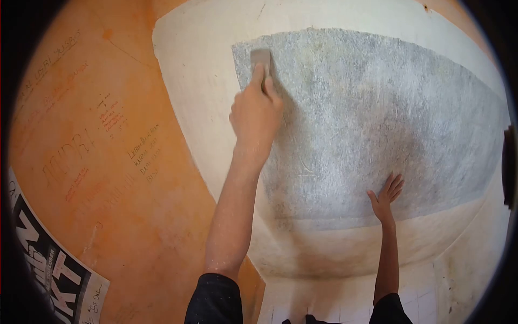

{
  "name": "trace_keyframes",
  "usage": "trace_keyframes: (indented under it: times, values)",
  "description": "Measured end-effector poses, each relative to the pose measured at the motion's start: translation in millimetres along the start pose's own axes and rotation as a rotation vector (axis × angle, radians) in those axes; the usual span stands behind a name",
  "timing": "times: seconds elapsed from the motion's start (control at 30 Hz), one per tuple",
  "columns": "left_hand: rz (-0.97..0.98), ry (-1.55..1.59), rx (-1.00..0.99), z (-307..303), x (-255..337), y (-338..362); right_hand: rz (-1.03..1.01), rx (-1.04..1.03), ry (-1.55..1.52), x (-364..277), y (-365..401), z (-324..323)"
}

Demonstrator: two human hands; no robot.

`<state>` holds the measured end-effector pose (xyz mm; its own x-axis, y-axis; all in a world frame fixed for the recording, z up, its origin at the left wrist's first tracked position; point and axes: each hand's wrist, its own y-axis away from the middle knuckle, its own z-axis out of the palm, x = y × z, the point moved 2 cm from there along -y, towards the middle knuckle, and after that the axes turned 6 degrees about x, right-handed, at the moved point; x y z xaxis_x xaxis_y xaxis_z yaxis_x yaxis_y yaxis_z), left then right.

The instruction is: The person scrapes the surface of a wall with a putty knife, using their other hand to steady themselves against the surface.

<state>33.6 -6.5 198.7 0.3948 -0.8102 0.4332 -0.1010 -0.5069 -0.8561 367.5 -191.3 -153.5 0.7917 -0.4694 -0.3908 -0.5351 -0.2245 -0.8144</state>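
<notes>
My left hand (255, 110) is raised to the upper left corner of a grey, rough-textured patch (345, 108) on the wall. It grips a flat, grey-brown rectangular scraper (261, 56), index finger laid along it and thumb at its right side. The scraper's face lies at the wall near the patch's left edge; motion blurs it a little. Lower down, my right hand (386, 197) rests with fingers spread against the bottom part of the patch, holding nothing. Black sleeves cover both upper arms.
Cream-white wall (189, 81) frames the grey patch. To the left stands an orange wall (124, 216) with handwriting, and a black-and-white poster (54, 270) at its lower part. White tiles (345, 302) show at the bottom. A dark object (509, 167) juts in at the right edge.
</notes>
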Motion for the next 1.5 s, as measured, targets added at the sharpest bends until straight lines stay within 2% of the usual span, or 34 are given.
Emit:
trace_keyframes:
  times: [0.03, 0.1, 0.13, 0.2, 0.3, 0.37, 0.4, 0.47, 0.53, 0.63, 0.67, 0.73, 0.77, 0.87, 0.97, 1.03, 1.13, 1.17, 1.27, 1.37, 1.4, 1.43, 1.5]
  values:
    - [-0.005, 0.004, -0.006, 1.8, -7.1, 14.2, 0.001, -0.005, 0.007, -1.4, 0.5, -3.0]
    - [-0.171, 0.008, -0.183, 9.0, -24.2, 36.8, 0.072, -0.016, -0.017, -14.3, 0.4, -7.8]
    - [-0.161, 0.012, -0.184, 11.5, -27.2, 30.7, 0.078, -0.007, -0.016, -13.3, 0.2, -6.4]
    - [0.037, 0.054, 0.056, 6.8, -27.0, 6.9, 0.061, 0.007, -0.018, -10.6, 1.3, -5.3]
    - [0.061, 0.059, 0.074, -2.3, -14.3, -33.2, 0.098, -0.023, -0.056, -11.6, 2.9, -5.6]
    - [0.121, 0.033, 0.116, -1.0, -15.5, -32.6, 0.122, -0.028, -0.078, -7.0, 7.0, 1.6]
    - [0.118, 0.03, 0.108, 2.6, -18.8, -18.7, 0.141, -0.03, -0.104, -5.3, 8.6, 3.9]
    - [-0.026, -0.021, -0.005, 18.8, -32.2, 31.1, 0.153, -0.042, -0.113, -4.5, 10.1, 5.5]
    - [-0.118, 0.018, -0.135, 48.8, -59.1, 110.7, 0.162, -0.052, -0.122, -5.1, 9.5, 4.7]
    - [-0.106, 0.128, -0.055, 104.3, -99.7, 253.9, 0.14, -0.051, -0.114, -5.7, 13.3, 5.9]
    - [-0.116, 0.132, -0.06, 114.3, -102.5, 275.5, 0.121, -0.031, -0.109, -5.7, 13.0, 6.6]
    - [-0.196, 0.289, -0.016, 129.0, -102.8, 300.7, 0.102, -0.023, -0.095, -5.8, 13.2, 8.7]
    - [-0.149, 0.24, -0.015, 130.0, -98.6, 289.0, 0.1, -0.006, -0.108, -7.8, 15.4, 9.1]
    - [-0.19, 0.278, -0.012, 115.0, -73.6, 219.1, 0.061, -0.002, -0.11, -22.3, 31.0, 19.6]
    - [-0.286, 0.323, -0.024, 122.5, -76.6, 225.5, -0.012, 0.016, -0.087, -27.3, 47.1, 39.8]
    - [-0.17, 0.257, 0.048, 158.6, -109.4, 302.4, -0.038, 0.025, -0.084, -27.4, 53.4, 47.9]
    - [-0.25, 0.177, -0.04, 189.0, -146.4, 431.4, -0.008, -0.009, -0.103, -28.4, 53.1, 43.0]
    - [-0.251, 0.14, -0.074, 192.2, -151.5, 454.3, -0.004, -0.031, -0.12, -29.0, 53.6, 40.7]
    - [-0.233, 0.137, -0.036, 190.3, -140.7, 432.0, 0.001, -0.057, -0.135, -26.8, 51.1, 45.0]
    - [-0.203, 0.15, -0.028, 174.8, -111.0, 349.9, -0.002, -0.09, -0.142, -25.2, 54.4, 40.5]
    - [-0.195, 0.24, 0.023, 173.1, -106.6, 330.2, -0.007, -0.088, -0.165, -25.7, 53.4, 40.4]
    - [-0.186, 0.33, 0.075, 171.9, -104.3, 324.6, -0.007, -0.097, -0.156, -25.4, 54.3, 40.2]
    - [-0.161, 0.295, 0.081, 189.9, -124.4, 370.8, -0.002, -0.117, -0.176, -23.2, 52.2, 38.6]
